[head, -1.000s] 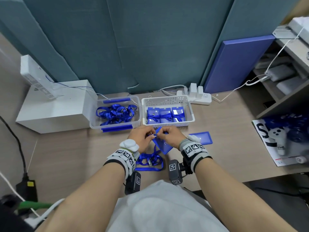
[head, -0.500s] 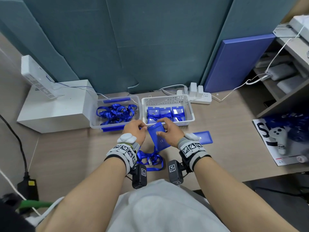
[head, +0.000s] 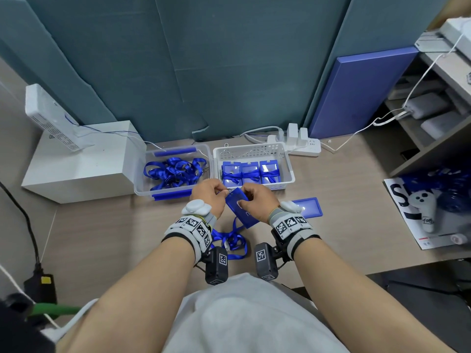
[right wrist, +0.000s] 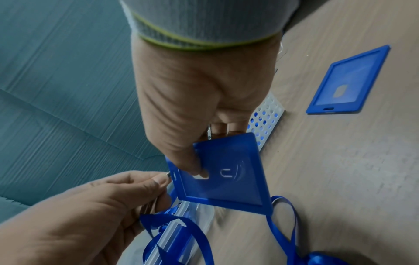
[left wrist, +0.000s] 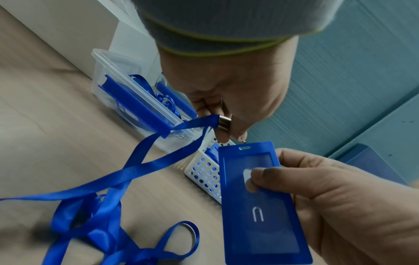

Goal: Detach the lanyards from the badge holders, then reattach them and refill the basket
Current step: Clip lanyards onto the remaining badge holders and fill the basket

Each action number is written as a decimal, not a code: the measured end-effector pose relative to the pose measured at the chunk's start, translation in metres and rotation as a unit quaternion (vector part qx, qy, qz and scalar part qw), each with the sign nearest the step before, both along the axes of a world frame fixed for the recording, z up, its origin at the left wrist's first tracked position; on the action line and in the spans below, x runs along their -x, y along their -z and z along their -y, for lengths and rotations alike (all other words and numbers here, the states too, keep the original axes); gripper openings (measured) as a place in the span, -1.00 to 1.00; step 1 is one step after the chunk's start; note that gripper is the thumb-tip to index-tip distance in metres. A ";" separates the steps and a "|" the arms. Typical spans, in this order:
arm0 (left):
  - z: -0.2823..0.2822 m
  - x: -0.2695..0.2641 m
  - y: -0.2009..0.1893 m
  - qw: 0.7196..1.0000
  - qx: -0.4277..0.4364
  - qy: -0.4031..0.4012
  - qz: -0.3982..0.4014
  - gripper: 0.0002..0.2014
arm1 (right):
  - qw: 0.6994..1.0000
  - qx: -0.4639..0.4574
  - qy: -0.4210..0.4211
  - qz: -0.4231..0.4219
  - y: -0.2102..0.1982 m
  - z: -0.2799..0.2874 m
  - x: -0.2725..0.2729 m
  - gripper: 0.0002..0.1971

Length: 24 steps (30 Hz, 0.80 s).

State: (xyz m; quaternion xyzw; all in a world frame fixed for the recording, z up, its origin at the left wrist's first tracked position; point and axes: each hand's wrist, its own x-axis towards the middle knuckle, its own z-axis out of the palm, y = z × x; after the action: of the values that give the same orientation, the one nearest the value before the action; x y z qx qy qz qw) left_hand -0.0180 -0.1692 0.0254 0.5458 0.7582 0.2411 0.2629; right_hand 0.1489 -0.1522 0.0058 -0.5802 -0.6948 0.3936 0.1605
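Note:
My right hand [head: 251, 200] pinches a blue badge holder [head: 240, 211] [left wrist: 258, 206] [right wrist: 229, 175], thumb on its front window. My left hand [head: 212, 196] pinches the metal clip [left wrist: 224, 123] of a blue lanyard [head: 230, 240] [left wrist: 108, 193] and holds it at the holder's top slot [left wrist: 244, 148]. The hook's tip sits at the slot's edge; whether it is through I cannot tell. The lanyard trails in loops on the desk below my wrists. The white perforated basket [head: 289, 164] holds three wrapped badge holders [head: 251, 171].
A clear bin [head: 140, 184] of loose blue lanyards stands left of the basket. A bare badge holder [head: 307, 206] [right wrist: 347, 84] lies on the desk to my right. A white box [head: 76, 169], a power strip [head: 303, 146] and shelving [head: 433, 118] ring the desk.
Both hands rose and drew toward the basket's front. The holder turned so that its slot end meets the clip in my left hand.

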 end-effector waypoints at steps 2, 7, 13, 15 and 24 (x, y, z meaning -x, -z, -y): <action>0.000 -0.003 0.000 1.000 0.010 0.009 0.017 -0.95 | 1.000 -0.001 -0.001 -0.004 0.001 0.000 0.000 -0.92; -0.003 -0.004 -0.002 0.999 0.033 0.013 0.036 -0.93 | 1.000 0.004 0.001 -0.002 0.002 0.000 -0.001 -0.93; -0.005 -0.006 -0.006 0.999 0.024 0.032 -0.008 -0.92 | 1.000 -0.005 0.010 0.000 0.000 -0.001 0.000 -0.87; -0.006 -0.005 -0.006 0.999 0.024 0.036 -0.022 -0.91 | 1.000 -0.012 0.013 0.000 -0.001 -0.001 0.001 -0.85; -0.004 -0.002 -0.001 0.999 0.011 0.039 0.014 -0.96 | 0.998 -0.009 0.051 0.021 -0.004 -0.008 -0.002 -0.87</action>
State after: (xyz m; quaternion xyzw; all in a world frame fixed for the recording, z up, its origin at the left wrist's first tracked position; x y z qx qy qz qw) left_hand -0.0163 -0.1655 0.0267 0.5690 0.7349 0.2299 0.2887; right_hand 0.1507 -0.1438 0.0095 -0.6213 -0.6712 0.3663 0.1711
